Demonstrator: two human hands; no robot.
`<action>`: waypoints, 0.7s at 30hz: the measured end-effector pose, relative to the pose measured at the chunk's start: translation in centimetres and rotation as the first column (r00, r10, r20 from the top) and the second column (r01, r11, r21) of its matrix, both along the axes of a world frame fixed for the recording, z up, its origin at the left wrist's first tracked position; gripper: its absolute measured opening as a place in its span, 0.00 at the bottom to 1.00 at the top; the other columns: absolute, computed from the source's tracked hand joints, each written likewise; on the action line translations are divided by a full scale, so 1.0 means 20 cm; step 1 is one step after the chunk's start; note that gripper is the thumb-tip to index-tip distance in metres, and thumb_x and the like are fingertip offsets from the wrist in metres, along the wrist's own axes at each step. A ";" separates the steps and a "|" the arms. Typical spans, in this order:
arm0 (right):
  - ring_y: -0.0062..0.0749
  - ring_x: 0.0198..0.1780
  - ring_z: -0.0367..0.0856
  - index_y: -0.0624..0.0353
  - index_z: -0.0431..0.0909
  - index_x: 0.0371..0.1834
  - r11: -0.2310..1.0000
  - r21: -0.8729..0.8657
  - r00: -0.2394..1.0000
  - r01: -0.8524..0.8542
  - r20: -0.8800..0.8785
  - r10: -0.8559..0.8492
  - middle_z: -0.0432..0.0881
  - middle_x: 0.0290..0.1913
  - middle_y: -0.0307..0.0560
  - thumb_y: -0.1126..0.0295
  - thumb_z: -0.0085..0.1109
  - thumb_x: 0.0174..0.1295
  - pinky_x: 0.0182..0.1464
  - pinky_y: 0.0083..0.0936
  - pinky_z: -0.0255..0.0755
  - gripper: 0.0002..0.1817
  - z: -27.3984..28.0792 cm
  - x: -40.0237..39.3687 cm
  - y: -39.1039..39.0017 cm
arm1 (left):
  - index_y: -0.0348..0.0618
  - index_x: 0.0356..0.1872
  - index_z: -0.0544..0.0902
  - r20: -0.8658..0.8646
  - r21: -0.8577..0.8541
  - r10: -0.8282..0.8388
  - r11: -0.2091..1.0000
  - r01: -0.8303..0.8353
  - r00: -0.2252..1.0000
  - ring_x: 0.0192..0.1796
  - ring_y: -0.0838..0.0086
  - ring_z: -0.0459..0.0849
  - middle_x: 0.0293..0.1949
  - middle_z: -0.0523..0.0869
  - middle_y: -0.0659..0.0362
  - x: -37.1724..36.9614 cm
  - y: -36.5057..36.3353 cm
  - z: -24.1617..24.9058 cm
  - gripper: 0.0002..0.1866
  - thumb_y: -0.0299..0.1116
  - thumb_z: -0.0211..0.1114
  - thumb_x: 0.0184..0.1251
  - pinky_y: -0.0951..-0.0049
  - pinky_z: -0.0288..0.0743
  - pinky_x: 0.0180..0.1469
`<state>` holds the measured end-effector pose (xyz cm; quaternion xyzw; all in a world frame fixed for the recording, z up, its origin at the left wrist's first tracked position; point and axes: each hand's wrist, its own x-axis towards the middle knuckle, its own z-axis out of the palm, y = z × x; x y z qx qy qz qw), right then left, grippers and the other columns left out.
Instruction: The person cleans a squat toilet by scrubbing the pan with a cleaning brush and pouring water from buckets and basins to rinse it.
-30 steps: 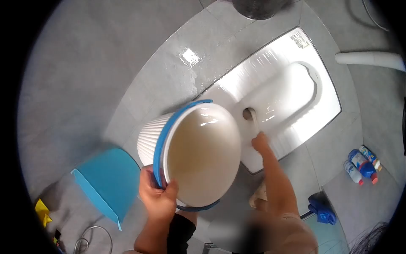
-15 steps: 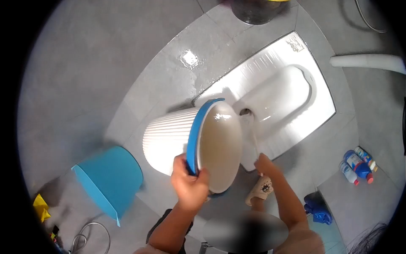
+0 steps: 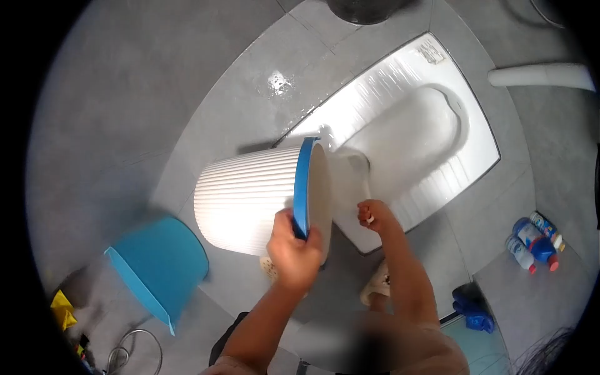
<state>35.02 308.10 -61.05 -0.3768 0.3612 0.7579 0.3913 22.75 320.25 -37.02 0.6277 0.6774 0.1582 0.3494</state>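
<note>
My left hand (image 3: pixel 295 250) grips the blue rim of a white ribbed bin (image 3: pixel 247 197), tipped on its side with its mouth facing right over the near end of a white squat toilet (image 3: pixel 437 175). A pale sheet that looks like water spreads from the bin's mouth into the toilet. My right hand (image 3: pixel 375 215) is closed around a thin white handle (image 3: pixel 367 189) above the toilet's near edge. The handle's far end points at the drain area, and I cannot make out its tip.
A blue tub (image 3: pixel 159 265) lies tilted at left. Several bottles (image 3: pixel 531 240) stand at right, with blue slippers (image 3: pixel 473 310) below them. A white pipe (image 3: pixel 540 77) and a dark bucket (image 3: pixel 362 9) sit farther back. The floor has wet patches (image 3: pixel 278 83).
The bin has tipped further, its mouth turning toward the toilet so its inside shows less. My right hand has moved up and left with the white handle.
</note>
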 end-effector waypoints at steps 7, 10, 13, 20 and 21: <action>0.30 0.11 0.60 0.59 0.61 0.13 0.989 0.084 0.946 -0.124 0.311 0.092 0.60 0.11 0.41 0.78 0.43 0.49 0.14 0.26 0.53 0.09 0.25 -0.05 -0.04 | 0.39 0.33 0.72 -0.001 -0.090 -0.030 0.995 0.030 1.000 0.21 0.71 0.76 0.21 0.76 0.55 0.04 0.04 -0.08 0.12 0.27 0.64 0.46 0.74 0.71 0.28; 0.30 0.12 0.61 0.58 0.59 0.12 0.995 0.055 0.973 -0.083 0.221 0.069 0.59 0.11 0.40 0.77 0.44 0.50 0.15 0.26 0.53 0.11 0.08 -0.06 0.18 | 0.37 0.34 0.70 0.162 -0.040 -0.114 0.992 0.122 0.980 0.24 0.86 0.68 0.23 0.73 0.65 0.03 0.03 -0.13 0.11 0.23 0.63 0.51 0.85 0.64 0.27; 0.28 0.12 0.60 0.59 0.62 0.15 0.981 0.078 0.942 -0.178 0.301 0.147 0.59 0.10 0.39 0.76 0.44 0.51 0.15 0.24 0.54 0.09 0.31 -0.07 -0.01 | 0.36 0.35 0.70 0.193 -0.101 -0.084 0.989 0.105 0.978 0.25 0.87 0.68 0.24 0.73 0.65 0.03 0.02 -0.12 0.11 0.22 0.63 0.52 0.86 0.64 0.27; 0.27 0.12 0.60 0.61 0.64 0.16 0.999 0.011 0.997 0.044 0.060 -0.045 0.61 0.11 0.39 0.76 0.45 0.52 0.14 0.25 0.54 0.08 0.01 -0.04 0.14 | 0.35 0.37 0.70 0.271 -0.030 -0.149 0.986 0.163 0.951 0.24 0.89 0.68 0.24 0.73 0.65 0.05 -0.06 -0.18 0.10 0.23 0.60 0.56 0.88 0.64 0.25; 0.28 0.12 0.61 0.61 0.64 0.15 0.956 0.158 0.942 -0.246 0.273 0.197 0.61 0.11 0.40 0.76 0.45 0.51 0.14 0.25 0.54 0.09 0.05 -0.07 0.06 | 0.35 0.37 0.70 0.272 -0.042 -0.147 0.986 0.164 0.951 0.24 0.89 0.68 0.24 0.73 0.65 0.02 -0.07 -0.16 0.10 0.23 0.60 0.56 0.88 0.64 0.25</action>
